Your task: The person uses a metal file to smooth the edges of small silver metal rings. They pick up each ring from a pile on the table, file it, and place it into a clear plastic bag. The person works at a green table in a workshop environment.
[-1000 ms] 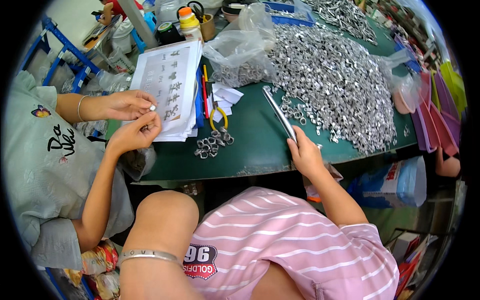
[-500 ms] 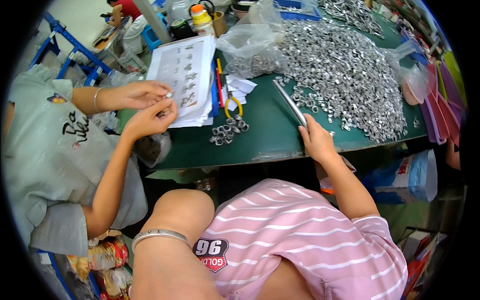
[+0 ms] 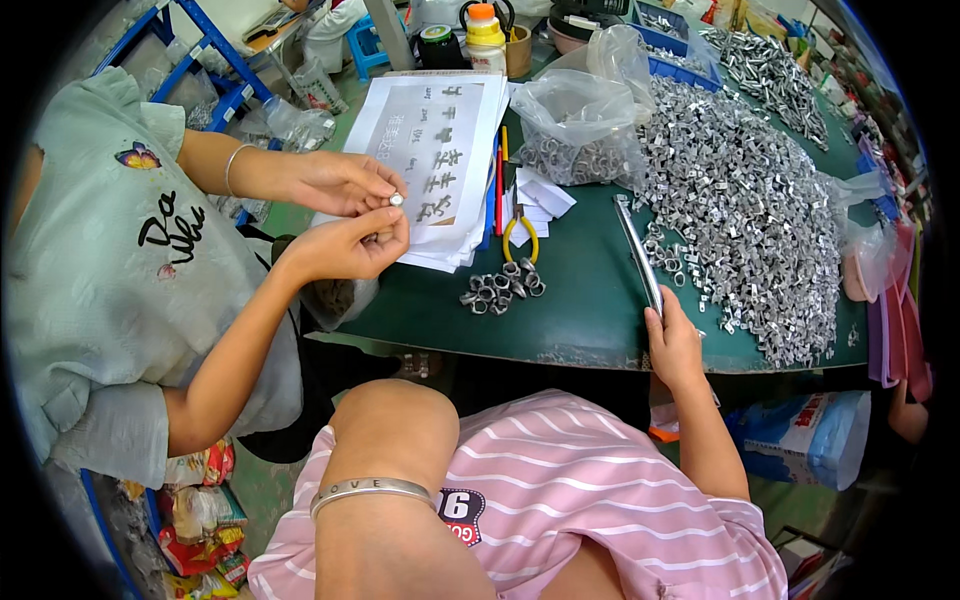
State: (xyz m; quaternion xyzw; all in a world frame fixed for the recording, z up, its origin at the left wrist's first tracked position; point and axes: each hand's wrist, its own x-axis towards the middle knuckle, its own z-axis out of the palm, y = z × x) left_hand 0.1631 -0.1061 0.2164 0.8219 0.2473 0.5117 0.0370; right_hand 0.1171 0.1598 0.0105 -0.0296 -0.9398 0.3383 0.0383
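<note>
Silver-edged thin rectangular slab (image 3: 640,252) sat toward two-thirty, lower end held in right hand (image 3: 676,346). View swung left, grasp unchanged: handling seemed steady. Left hand out of sight, grip untellable.

Left arm (image 3: 395,550): the lower edge cuts it off, leaving the left hand out of our sight.
Right hand (image 3: 678,342): some of its fingers are hidden from us behind the silver slab (image 3: 638,250).
Silver slab: we see mostly its narrow edge; its broad faces escape us.
Co-worker's hands (image 3: 345,245): they hold a pale bit (image 3: 396,199) too small for us to name.
Plastic bag (image 3: 575,105): its cloudy folds blur the rings (image 3: 560,160) inside.
Metal pieces (image 3: 745,220): upper ones cover those beneath.
</note>
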